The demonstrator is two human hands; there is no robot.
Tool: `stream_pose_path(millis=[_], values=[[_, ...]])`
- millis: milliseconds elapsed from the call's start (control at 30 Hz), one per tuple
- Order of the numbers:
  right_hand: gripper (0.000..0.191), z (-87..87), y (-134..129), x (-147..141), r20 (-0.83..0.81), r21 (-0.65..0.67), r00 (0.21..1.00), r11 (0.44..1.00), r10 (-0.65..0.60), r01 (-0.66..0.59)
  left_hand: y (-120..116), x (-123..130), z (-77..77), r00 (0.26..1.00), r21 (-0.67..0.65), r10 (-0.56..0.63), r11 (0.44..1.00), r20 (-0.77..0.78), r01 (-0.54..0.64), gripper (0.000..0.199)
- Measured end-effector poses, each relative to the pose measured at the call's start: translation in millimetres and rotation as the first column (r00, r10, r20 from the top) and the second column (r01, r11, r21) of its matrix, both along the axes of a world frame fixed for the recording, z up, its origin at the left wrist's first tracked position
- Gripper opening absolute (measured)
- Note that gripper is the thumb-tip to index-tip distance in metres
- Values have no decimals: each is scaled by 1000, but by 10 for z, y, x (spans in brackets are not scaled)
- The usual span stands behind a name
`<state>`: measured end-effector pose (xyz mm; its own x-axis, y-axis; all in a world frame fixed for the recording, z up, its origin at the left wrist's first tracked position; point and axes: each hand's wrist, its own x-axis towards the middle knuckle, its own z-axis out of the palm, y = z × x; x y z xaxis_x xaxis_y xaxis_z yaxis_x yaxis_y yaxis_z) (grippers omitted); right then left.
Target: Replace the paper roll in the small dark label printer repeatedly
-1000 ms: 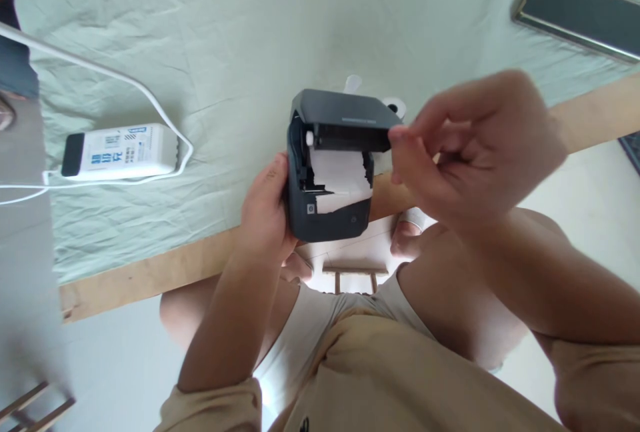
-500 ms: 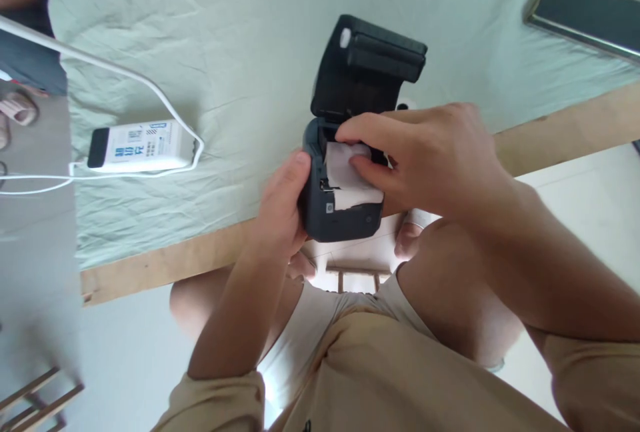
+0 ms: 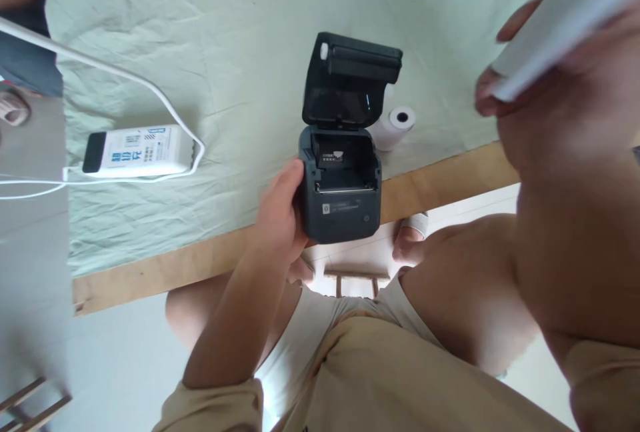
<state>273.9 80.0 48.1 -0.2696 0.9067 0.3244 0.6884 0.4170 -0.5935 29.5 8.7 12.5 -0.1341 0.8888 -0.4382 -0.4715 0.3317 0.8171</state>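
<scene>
My left hand (image 3: 283, 209) grips the left side of a small dark printer (image 3: 343, 212) at the table's front edge. The printer's lid (image 3: 350, 79) stands raised, and its paper compartment shows no roll inside. At the upper right, my right hand (image 3: 565, 79) is closed on a white object (image 3: 565, 25), blurred by motion and partly cut off by the frame. A white paper roll (image 3: 397, 127) with a dark core sits just right of the printer, partly behind it.
A white power bank (image 3: 140, 151) with white cables lies on the left of the green cloth (image 3: 225, 72). The wooden table edge (image 3: 165, 269) runs above my legs. Part of another person shows at the upper left. A wooden stool (image 3: 35, 412) stands lower left.
My right hand has left the printer and moved to the upper right, now holding the white object. The paper is out of the compartment. The phone-like dark object at right is no longer visible.
</scene>
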Motion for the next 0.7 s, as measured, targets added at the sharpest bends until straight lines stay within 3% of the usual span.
stream_pose_path(millis=[67, 133, 200, 300, 500, 633, 700], values=[[20, -195, 106, 59, -267, -18, 946, 982, -185, 187, 6, 4, 19, 1000, -18, 9, 1000, -17, -9, 24], [16, -334, 144, 87, -265, -66, 930, 967, -256, 247, 13, 15, 48, 999, -52, 14, 999, -31, -15, 26], [17, -389, 129, 102, -82, -18, 969, 972, -233, 233, 19, 31, 80, 999, -75, 21, 997, -32, -24, 29], [13, -388, 102, 130, 132, 94, 966, 973, -220, 209, 26, 57, 115, 999, -85, 35, 996, -20, -37, 30], [50, -390, 121, 198, 164, 80, 952, 966, -257, 247, 28, 88, 145, 998, -69, 38, 997, -45, -42, 28], [40, -265, -92, 9, 77, 324, 980, 934, -186, 152, 25, 89, 154, 998, -86, -2, 996, -70, -4, 30], [34, -231, -202, -150, 78, 321, 992, 944, -102, 72, 24, 89, 150, 998, -84, -16, 996, -65, 11, 33]])
